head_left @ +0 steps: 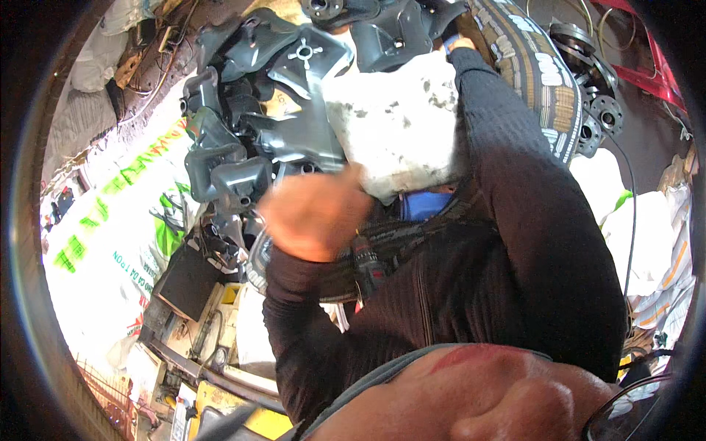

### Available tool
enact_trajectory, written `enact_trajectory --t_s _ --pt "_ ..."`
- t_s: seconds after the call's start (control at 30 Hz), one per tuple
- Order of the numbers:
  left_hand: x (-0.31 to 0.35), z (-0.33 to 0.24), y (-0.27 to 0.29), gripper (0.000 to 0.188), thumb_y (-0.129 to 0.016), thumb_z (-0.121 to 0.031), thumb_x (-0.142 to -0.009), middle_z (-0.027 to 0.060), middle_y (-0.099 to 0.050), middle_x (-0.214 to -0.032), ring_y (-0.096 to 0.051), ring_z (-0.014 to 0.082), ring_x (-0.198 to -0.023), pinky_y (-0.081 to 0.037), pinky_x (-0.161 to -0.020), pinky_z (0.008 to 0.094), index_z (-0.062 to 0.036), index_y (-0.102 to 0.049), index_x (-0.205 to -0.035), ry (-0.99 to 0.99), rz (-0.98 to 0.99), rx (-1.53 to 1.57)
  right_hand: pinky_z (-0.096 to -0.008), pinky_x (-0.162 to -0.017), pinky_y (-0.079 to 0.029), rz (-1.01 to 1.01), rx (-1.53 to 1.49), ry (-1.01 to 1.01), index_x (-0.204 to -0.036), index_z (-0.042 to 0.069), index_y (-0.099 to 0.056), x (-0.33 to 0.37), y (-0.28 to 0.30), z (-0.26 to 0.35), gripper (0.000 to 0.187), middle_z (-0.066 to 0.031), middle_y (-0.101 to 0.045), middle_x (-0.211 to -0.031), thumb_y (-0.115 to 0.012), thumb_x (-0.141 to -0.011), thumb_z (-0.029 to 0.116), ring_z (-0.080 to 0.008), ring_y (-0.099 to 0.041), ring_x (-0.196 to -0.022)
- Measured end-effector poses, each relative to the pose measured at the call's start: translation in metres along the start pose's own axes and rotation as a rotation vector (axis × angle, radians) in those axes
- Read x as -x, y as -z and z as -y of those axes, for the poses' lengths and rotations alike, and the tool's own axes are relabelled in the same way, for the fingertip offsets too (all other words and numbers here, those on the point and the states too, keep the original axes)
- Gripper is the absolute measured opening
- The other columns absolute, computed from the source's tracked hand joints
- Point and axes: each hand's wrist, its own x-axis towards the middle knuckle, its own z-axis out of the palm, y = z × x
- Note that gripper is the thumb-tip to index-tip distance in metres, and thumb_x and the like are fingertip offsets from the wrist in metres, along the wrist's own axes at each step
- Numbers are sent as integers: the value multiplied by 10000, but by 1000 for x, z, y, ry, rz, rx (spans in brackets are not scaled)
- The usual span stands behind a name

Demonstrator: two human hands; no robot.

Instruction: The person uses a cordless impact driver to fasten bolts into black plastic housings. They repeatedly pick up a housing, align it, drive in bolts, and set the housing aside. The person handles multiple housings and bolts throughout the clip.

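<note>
My left hand [312, 213] is blurred at the middle of the view, fingers curled, right beside a heap of grey pressed-metal parts [257, 110]. Whether it grips one of them is unclear. My right arm in a dark sleeve reaches up along a white speckled sack [397, 125]. Only a sliver of my right hand [462, 44] shows at the top, against a grey metal bracket [397, 33]. Its fingers are hidden.
A patterned tyre [540, 73] lies at the upper right with round metal flanges [599, 95] beside it. A white sack with green print [110, 220] spreads on the left. A blue object [423, 204] peeks out under the speckled sack. Boxes and clutter [213, 331] fill the lower left.
</note>
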Motion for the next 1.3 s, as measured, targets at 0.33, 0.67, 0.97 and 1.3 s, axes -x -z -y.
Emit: enact_trajectory --t_s 0.33,0.67,0.97,1.3 --pt "24 -68 -157 244 -596 -159 -721 23 -521 -686 -570 178 -624 -442 -512 309 -75 -631 -948 -166 409 519 -457 -854 -491 39 -16 135 -944 23 -678 -3 -32 4 259 -231 -634 -1028 -539 -787 174 -384 -616 -981" --pt "-5 -15 -93 362 -730 -138 -696 69 -580 -737 -588 253 -704 -470 -605 360 -97 -633 -1043 285 181 361 -495 -820 -492 -130 -133 -25 -879 18 -673 -26 -67 -1 307 -230 -650 -987 -438 -884 216 -391 -631 -942" --pt "51 -25 -116 526 -746 -284 -704 81 -570 -1102 -551 288 -977 -483 -828 381 -129 -575 -1177 439 297 120 -422 -823 -469 37 -63 222 -1100 105 -611 12 79 50 345 -184 -566 -1095 -525 -847 325 -313 -581 -960" --pt "56 -21 -162 158 -646 -215 -763 123 -625 -800 -608 313 -790 -491 -718 415 -87 -632 -854 319 9 -120 -339 -566 -467 231 -360 727 -923 79 -633 188 227 95 223 -67 -641 -782 -579 -848 281 -211 -582 -618"
